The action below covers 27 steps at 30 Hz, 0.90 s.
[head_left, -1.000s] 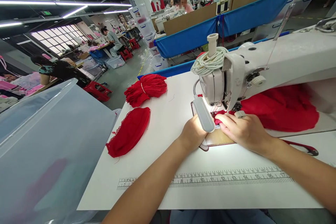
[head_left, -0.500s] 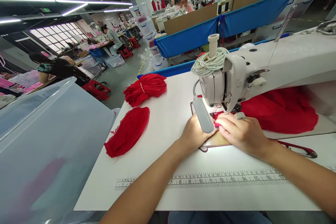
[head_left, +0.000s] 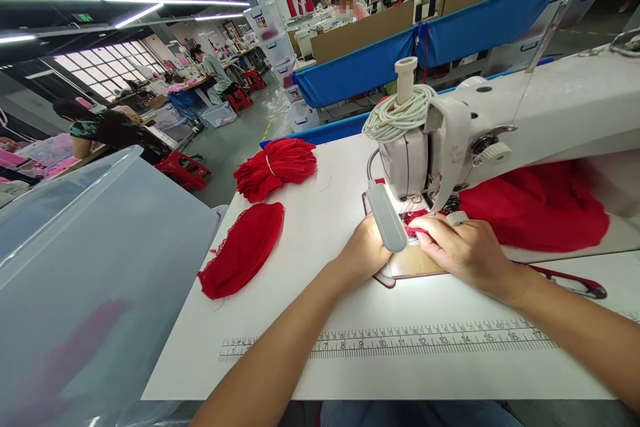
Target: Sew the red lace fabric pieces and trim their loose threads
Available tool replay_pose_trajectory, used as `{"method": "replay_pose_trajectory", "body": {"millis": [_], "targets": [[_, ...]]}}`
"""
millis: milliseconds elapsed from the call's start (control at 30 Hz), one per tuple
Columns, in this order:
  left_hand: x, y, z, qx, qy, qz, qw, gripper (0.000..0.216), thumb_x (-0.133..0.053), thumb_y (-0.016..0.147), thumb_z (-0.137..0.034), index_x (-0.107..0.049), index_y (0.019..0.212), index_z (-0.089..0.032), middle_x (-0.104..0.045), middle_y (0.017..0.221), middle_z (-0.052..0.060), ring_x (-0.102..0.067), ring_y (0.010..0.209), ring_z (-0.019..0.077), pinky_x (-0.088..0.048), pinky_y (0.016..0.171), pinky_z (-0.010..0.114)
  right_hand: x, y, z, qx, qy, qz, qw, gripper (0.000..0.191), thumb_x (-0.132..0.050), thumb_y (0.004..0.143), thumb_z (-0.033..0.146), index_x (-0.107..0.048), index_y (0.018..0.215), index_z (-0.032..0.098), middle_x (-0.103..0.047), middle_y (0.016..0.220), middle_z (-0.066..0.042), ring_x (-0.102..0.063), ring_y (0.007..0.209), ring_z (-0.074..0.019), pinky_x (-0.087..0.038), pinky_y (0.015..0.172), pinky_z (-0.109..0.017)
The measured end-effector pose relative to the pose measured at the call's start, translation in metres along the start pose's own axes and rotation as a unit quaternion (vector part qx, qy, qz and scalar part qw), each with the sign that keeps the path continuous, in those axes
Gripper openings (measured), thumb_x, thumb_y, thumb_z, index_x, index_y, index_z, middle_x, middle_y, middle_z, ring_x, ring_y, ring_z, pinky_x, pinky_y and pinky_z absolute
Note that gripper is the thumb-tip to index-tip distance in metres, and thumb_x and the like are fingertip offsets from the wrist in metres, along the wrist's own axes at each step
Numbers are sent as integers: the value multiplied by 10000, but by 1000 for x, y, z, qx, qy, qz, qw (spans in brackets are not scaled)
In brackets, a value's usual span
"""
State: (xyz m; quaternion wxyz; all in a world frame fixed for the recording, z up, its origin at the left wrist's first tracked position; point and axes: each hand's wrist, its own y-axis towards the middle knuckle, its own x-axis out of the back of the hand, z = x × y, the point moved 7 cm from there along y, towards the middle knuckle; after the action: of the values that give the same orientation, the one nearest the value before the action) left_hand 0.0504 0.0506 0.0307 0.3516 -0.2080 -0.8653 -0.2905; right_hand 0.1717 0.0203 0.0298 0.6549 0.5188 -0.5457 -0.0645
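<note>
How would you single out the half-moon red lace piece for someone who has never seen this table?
Start at the white sewing machine on the white table and look left, toward the clear plastic bin. Of two red things there, the half-moon red lace piece is the nearer. Unlike the tied bundle of red fabric beyond it, it lies flat and unbound.

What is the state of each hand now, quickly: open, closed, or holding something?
Left hand: fingers hidden behind the lamp; cannot be told.
Right hand: closed, fingers pinching the red fabric.
</note>
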Motion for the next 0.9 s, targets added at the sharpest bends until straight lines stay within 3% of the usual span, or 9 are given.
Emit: {"method": "replay_pose_trajectory", "body": {"millis": [100,300,533,700,900], "targets": [[2,1,-2,14,-8,6,1000,160,-489,891,-181,-592,769,-193,-643,827,35,-589,803,179,-543,763,337,0,0,0,0,3,-5,1000,204,-533,853,48,-693,843,175,-658,606,14,-475,441,-83,-264,469,-276],[0,-3,4,48,21,-67,996,174,-622,849,-241,-579,692,-180,-608,733,16,-566,725,167,-525,719,323,0,0,1,10,12,5,1000,176,-534,892,83,-688,862,163,-662,606,8,-506,459,-86,-284,472,-272],[-5,-4,7,14,55,-20,998,201,-501,934,-215,-640,795,-172,-666,857,51,-605,865,194,-524,810,345,-5,0,2,24,5,53,998,171,-522,916,174,-689,939,142,-660,652,-11,-487,437,-87,-284,450,-274],[-5,-5,2,-60,95,-17,993,284,-458,960,-247,-642,757,-169,-655,790,41,-589,783,179,-510,790,341,-4,1,0,3,-30,61,998,216,-499,880,70,-677,802,163,-681,681,-16,-449,415,-81,-230,452,-283],[-4,-10,-11,-160,242,-40,956,371,-424,969,-207,-619,655,-171,-537,607,8,-488,619,145,-420,590,292,6,4,4,32,17,57,998,280,-465,854,-17,-662,776,165,-702,752,2,-463,481,-76,-269,481,-253]]}}
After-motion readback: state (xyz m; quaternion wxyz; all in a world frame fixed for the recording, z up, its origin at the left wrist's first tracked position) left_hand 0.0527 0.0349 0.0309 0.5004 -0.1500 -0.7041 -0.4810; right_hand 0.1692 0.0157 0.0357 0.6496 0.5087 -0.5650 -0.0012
